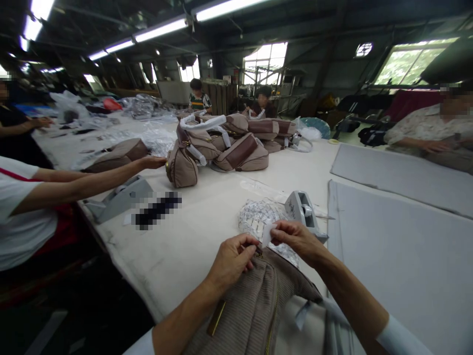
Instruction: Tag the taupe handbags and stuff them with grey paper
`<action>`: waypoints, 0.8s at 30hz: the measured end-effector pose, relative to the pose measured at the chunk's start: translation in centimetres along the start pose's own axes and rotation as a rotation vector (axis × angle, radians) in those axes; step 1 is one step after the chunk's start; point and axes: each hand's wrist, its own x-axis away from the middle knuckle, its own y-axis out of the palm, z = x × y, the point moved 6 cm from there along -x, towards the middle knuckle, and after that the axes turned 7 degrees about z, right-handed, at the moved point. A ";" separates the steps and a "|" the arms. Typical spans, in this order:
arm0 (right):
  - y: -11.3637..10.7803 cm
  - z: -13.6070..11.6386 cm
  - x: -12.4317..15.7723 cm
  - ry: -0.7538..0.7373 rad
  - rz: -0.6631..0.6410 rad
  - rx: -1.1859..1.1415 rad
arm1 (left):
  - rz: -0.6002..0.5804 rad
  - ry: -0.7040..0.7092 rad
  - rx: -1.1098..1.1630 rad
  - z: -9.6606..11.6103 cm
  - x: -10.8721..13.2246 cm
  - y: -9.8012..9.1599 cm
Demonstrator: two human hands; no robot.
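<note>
A taupe ribbed bag (246, 301) with gold zippers lies at the table's near edge, below my hands. My left hand (232, 256) pinches a small brown tab at the bag's top, beside a bit of gold metal. Close by on the right, my right hand (295, 239) holds a small translucent white slip (266, 234) between thumb and fingertips. Behind the hands lies a crumpled heap of printed white wrapping (253, 214). A grey tape dispenser (305, 212) stands just beyond my right hand.
Several similar bags (221, 140) are piled farther up the white table (207, 212). From the left, a co-worker's arm (92, 182) reaches to that pile, over another grey dispenser (125, 197). Large pale sheets (399, 246) cover the right side. Other people sit around the table.
</note>
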 end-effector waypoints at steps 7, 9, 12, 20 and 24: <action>0.9 0.5 -0.6 0.032 -0.016 -0.019 | -0.129 0.039 -0.039 1.2 0.0 1.1; 1.4 0.2 -0.4 0.014 -0.043 0.001 | -0.080 0.036 -0.027 0.9 0.0 0.9; 1.8 -0.1 0.3 -0.051 -0.002 0.042 | -0.044 -0.008 0.029 0.1 -0.1 0.9; 3.0 3.3 2.5 0.018 0.124 0.001 | 0.163 -0.172 0.341 -1.2 0.0 -0.6; 3.0 3.4 2.7 -0.004 0.138 0.057 | 0.237 -0.197 0.385 -1.7 0.0 -1.1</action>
